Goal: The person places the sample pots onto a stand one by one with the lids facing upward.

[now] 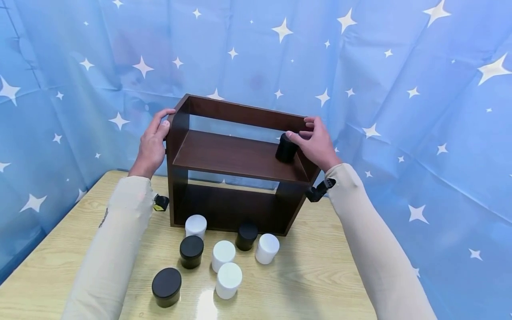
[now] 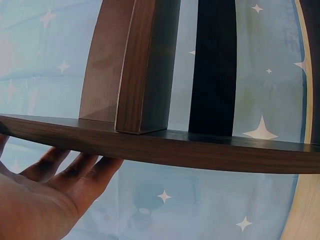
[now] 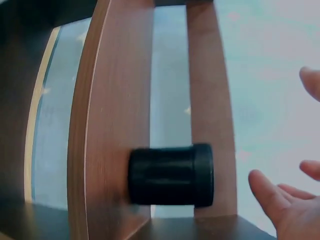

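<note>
A dark brown two-tier wooden shelf (image 1: 228, 153) stands on the table. My left hand (image 1: 152, 142) is at its left side panel; the left wrist view shows the fingertips (image 2: 107, 165) against the panel's outer face. A black lidded jar (image 1: 286, 151) stands upright at the right end of the upper tier. Around the shelf's upper right corner is my right hand (image 1: 318, 149), its thumb overlapping the jar's top in the head view. From the right wrist, the fingers (image 3: 270, 195) are spread, with a gap between them and the black jar (image 3: 170, 176).
In front of the shelf, several white jars (image 1: 223, 255) and black jars (image 1: 191, 251) stand upright on the light wooden table (image 1: 324, 262). One white jar (image 1: 196, 226) is close to the shelf's lower front edge. Behind everything hangs a blue star-patterned curtain (image 1: 248, 75).
</note>
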Available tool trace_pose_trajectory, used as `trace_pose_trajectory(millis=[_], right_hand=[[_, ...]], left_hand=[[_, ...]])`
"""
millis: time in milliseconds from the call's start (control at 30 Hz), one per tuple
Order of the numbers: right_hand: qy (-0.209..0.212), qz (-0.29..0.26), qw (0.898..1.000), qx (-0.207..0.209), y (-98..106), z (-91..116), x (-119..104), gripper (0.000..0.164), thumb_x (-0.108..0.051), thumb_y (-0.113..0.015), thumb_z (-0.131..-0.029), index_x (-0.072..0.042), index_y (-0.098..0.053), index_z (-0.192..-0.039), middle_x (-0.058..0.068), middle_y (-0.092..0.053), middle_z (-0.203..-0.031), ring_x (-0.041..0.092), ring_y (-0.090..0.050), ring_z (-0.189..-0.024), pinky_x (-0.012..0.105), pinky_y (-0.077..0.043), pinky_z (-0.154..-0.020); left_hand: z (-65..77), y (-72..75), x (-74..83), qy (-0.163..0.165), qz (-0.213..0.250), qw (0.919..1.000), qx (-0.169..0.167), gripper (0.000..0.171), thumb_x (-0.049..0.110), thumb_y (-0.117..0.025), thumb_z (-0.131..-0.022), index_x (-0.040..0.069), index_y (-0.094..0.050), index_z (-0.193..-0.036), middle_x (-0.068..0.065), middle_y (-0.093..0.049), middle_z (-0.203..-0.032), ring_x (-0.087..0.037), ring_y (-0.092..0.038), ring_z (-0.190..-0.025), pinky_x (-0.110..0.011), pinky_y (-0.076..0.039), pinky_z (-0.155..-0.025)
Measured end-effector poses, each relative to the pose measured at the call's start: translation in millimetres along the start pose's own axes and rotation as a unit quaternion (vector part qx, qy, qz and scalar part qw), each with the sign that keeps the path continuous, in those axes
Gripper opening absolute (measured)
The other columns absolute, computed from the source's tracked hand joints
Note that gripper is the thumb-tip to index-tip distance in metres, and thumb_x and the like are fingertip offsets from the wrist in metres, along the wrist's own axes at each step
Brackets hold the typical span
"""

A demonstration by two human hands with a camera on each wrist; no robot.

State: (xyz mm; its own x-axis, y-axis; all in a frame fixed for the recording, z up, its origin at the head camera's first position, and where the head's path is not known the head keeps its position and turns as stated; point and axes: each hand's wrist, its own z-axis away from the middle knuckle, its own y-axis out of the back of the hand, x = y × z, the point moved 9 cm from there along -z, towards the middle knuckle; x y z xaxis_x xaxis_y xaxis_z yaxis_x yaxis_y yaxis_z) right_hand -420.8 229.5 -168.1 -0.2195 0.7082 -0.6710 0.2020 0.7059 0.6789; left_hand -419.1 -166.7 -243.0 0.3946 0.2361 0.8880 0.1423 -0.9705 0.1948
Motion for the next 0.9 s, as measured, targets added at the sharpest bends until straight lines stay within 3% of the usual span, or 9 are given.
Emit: trace_pose_trajectory(millis=[167, 333, 500, 667, 767, 900], right_hand=[[0.011, -0.077, 0.997, -0.019, 2, 7, -2, 0.078, -0.052, -0.069, -0.09, -0.015, -0.034, -0.149, 0.011, -0.042, -0.154, 0.028, -0.052, -0.138, 0.047, -0.044, -0.114], [0.045, -0.15, 0.986, -0.049, -4, 15, -6, 0.072, -0.041, -0.067, -0.095, -0.017, -0.03, -0.151, 0.011, -0.047, -0.148, 0.026, -0.062, -0.128, 0.039, -0.052, -0.106], [0.086, -0.177, 0.977, -0.083, -11, 26, -6, 0.064, -0.032, -0.064, -0.098, -0.021, -0.031, -0.151, 0.014, -0.049, -0.149, 0.02, -0.067, -0.12, 0.034, -0.056, -0.099], [0.119, -0.22, 0.959, -0.135, -22, 34, -3, 0.053, -0.022, -0.061, -0.1, -0.02, -0.039, -0.149, 0.021, -0.05, -0.147, 0.016, -0.067, -0.119, 0.028, -0.058, -0.094], [0.128, -0.239, 0.948, -0.164, -28, 40, 1, 0.049, -0.017, -0.059, -0.101, -0.018, -0.043, -0.147, 0.024, -0.048, -0.147, 0.017, -0.065, -0.122, 0.028, -0.058, -0.095], [0.131, -0.237, 0.944, -0.187, -34, 51, 6, 0.048, -0.015, -0.058, -0.101, -0.018, -0.045, -0.146, 0.02, -0.052, -0.147, 0.02, -0.062, -0.126, 0.03, -0.057, -0.097]], left_hand=[[-0.3, 0.0, 1.6, -0.003, -0.004, 1.0, 0.004, 0.044, 0.047, -0.024, -0.109, 0.043, -0.036, -0.151, -0.011, -0.042, -0.152, -0.033, -0.042, -0.135, -0.063, -0.031, -0.115], [0.8, 0.3, 0.7, 0.003, -0.008, 0.9999, 0.008, 0.044, 0.048, -0.024, -0.108, 0.044, -0.036, -0.15, -0.01, -0.04, -0.154, -0.034, -0.04, -0.136, -0.065, -0.031, -0.116], [0.9, 0.7, 0.8, 0.004, -0.008, 0.9999, 0.009, 0.044, 0.048, -0.024, -0.108, 0.044, -0.036, -0.15, -0.011, -0.041, -0.152, -0.033, -0.042, -0.133, -0.064, -0.032, -0.115], [1.0, 1.0, 1.3, 0.007, -0.008, 0.9999, 0.011, 0.044, 0.049, -0.023, -0.108, 0.045, -0.036, -0.15, -0.011, -0.04, -0.153, -0.033, -0.043, -0.131, -0.063, -0.034, -0.113], [1.3, 0.3, 0.9, 0.009, -0.009, 0.9999, 0.011, 0.044, 0.048, -0.023, -0.108, 0.046, -0.036, -0.15, -0.01, -0.04, -0.153, -0.033, -0.042, -0.132, -0.063, -0.034, -0.113], [0.5, -1.4, 1.6, 0.003, -0.01, 0.9999, 0.011, 0.044, 0.048, -0.023, -0.109, 0.044, -0.036, -0.15, -0.01, -0.04, -0.153, -0.032, -0.042, -0.132, -0.062, -0.034, -0.114]])
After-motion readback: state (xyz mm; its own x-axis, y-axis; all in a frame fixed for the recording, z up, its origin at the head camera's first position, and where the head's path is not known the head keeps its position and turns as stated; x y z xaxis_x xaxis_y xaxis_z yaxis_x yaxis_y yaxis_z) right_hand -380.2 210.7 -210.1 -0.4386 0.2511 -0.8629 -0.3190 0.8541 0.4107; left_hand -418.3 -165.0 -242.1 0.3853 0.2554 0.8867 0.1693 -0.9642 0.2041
